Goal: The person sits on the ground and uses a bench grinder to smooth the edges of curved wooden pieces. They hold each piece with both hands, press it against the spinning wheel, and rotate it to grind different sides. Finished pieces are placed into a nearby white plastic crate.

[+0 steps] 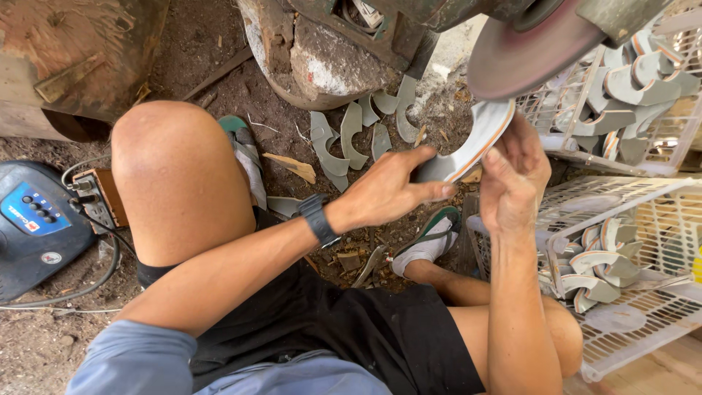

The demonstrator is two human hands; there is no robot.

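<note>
A curved grey piece with an orange-and-white layered edge [475,143] is held up against the underside of a reddish grinding wheel [523,55]. My left hand [387,190] grips its lower end, thumb along the top; a black watch sits on that wrist. My right hand [512,175] holds its upper end just below the wheel. Both hands are above my knees, and I am seated low on the ground.
Two white wire baskets hold several similar curved pieces, one at upper right [621,124] and one at lower right [643,292]. More grey pieces [351,135] lie on the dirt by the machine base [322,58]. A blue-panelled device [33,227] with cables sits left.
</note>
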